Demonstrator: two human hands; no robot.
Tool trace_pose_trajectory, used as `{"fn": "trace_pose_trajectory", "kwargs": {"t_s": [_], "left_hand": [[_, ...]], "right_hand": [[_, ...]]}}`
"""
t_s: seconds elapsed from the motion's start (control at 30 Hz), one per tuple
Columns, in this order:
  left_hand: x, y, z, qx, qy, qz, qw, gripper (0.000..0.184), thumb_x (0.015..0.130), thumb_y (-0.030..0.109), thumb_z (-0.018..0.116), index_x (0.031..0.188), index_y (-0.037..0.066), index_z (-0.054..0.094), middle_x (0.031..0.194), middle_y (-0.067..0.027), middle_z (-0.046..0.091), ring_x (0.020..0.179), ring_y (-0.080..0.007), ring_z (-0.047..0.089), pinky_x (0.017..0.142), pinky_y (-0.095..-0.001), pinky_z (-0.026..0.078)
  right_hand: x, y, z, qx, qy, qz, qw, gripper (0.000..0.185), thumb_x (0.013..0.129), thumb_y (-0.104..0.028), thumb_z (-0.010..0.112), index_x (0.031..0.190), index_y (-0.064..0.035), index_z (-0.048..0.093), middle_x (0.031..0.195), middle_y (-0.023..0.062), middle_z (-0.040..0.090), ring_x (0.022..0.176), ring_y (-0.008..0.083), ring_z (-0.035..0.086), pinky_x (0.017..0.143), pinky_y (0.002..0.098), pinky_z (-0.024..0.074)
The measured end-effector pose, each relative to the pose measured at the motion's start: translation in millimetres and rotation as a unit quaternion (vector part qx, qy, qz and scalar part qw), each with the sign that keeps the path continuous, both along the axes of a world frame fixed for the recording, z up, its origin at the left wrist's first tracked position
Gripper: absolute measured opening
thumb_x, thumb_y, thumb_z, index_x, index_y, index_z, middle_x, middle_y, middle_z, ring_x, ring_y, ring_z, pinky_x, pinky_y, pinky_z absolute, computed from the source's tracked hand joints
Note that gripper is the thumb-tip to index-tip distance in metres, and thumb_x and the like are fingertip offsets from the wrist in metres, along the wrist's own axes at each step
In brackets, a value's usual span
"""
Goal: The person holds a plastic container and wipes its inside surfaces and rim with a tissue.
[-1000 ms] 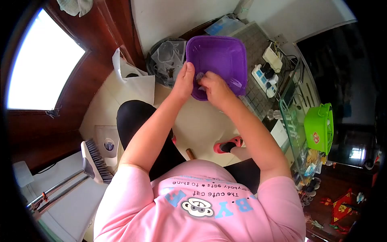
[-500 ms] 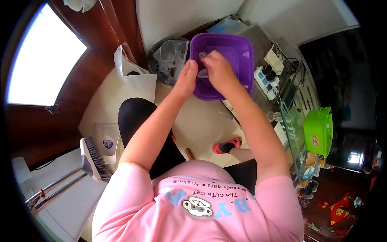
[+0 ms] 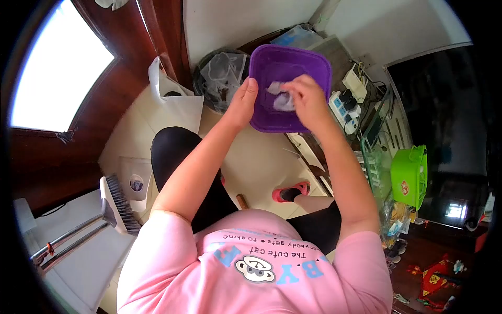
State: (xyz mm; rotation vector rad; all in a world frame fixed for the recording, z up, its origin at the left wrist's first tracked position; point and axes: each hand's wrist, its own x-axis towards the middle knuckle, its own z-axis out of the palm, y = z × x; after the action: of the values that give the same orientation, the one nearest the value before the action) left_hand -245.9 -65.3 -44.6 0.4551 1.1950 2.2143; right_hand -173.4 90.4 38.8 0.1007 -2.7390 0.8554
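A purple plastic basin (image 3: 265,118) is in front of me, tilted so its inside faces me. My left hand (image 3: 243,102) is closed on its left wall, with the thumb over the rim. Inside the basin, my right hand (image 3: 309,102) pinches a crumpled whitish piece (image 3: 284,102), thin like tissue or plastic film; blur hides which. A second part of that whitish stuff shows just above, near the fingertips, and I cannot tell whether the two are joined.
Behind the basin's left side stands a bin (image 3: 201,78) lined with a clear bag. Power strips (image 3: 342,110) with plugs lie to the right. Further right are a glass shelf, a green bucket (image 3: 409,178) and a dark screen (image 3: 444,115). A broom (image 3: 117,204) and dustpan (image 3: 135,183) are at left.
My right hand has moved right, away from the basin's left wall, drawing the whitish piece to the basin's middle. My left hand keeps its grip on the wall.
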Motion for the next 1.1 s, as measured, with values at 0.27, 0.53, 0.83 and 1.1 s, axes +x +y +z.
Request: {"fn": "trace_pose_trajectory", "kwargs": {"t_s": [0.27,0.53,0.83,1.1], "left_hand": [[6,-1,11,-0.034,0.045,0.011,0.998,0.056,0.102,0.042,0.036,0.139,-0.001,0.038,0.129,-0.0075,0.051,0.115,-0.0135,0.047,0.100,-0.0276,0.038],[3,2,5,0.024,0.041,-0.020,0.999,0.053,0.102,0.037,0.038,0.142,0.001,0.034,0.130,-0.0063,0.050,0.116,-0.0132,0.046,0.100,-0.0276,0.037],[-2,6,-14,-0.005,0.104,-0.004,0.995,0.056,0.101,0.038,0.041,0.142,0.000,0.034,0.130,-0.0066,0.050,0.118,-0.0139,0.043,0.103,-0.0279,0.033],[-3,4,-14,0.003,0.088,0.017,0.996,0.056,0.101,0.038,0.041,0.142,0.000,0.035,0.131,-0.0079,0.050,0.120,-0.0145,0.042,0.104,-0.0280,0.032]], "right_hand": [[-33,4,-21,0.080,0.149,-0.107,0.980,0.015,0.080,0.003,0.061,0.092,-0.0025,0.068,0.086,0.0138,0.063,0.078,0.0307,0.063,0.070,0.0361,0.0503],[-43,-5,-22,0.092,0.150,-0.111,0.978,0.010,0.078,0.000,0.064,0.087,-0.0026,0.067,0.084,0.0135,0.063,0.075,0.0311,0.063,0.068,0.0369,0.0506],[-52,-10,-27,0.051,0.104,-0.144,0.983,0.004,0.078,-0.001,0.062,0.081,-0.0011,0.060,0.083,0.0172,0.059,0.080,0.0387,0.059,0.069,0.0450,0.0472],[-49,-21,-40,0.080,0.113,-0.068,0.988,0.010,0.076,0.005,0.060,0.084,-0.0008,0.062,0.084,0.0171,0.060,0.080,0.0380,0.059,0.069,0.0421,0.0486]]}}
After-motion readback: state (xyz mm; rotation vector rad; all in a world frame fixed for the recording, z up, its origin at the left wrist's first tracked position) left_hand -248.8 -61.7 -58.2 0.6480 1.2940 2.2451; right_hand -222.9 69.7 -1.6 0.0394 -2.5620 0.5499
